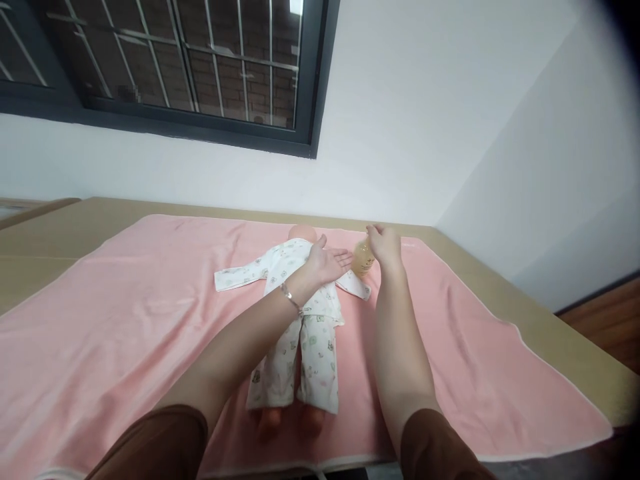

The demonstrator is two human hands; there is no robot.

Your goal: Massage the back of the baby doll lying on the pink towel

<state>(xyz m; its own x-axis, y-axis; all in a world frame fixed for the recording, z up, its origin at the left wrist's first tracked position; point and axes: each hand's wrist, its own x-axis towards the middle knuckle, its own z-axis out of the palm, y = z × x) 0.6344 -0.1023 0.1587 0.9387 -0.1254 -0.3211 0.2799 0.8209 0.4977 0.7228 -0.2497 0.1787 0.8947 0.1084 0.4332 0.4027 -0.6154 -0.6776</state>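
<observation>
A baby doll [302,233] in a white patterned top [287,257] and matching trousers [317,360] lies on its back on a pink blanket [165,320]. Over the doll's chest, my left hand [330,265] is open, palm up, with its fingers pointing right. An amber, see-through baby bottle [363,259] with dark printed marks hangs at a tilt just beyond those fingertips. My right hand [386,245] is closed on the bottle's upper end, which its fingers hide. Whether the bottle touches my left fingertips I cannot tell. Part of the doll's head and chest is behind my left hand.
Beneath the blanket is a light wooden table [560,347], its edges showing at the back and right. White walls [400,120] rise behind it and at the right. A dark-framed window [315,80] with bars is above the back left.
</observation>
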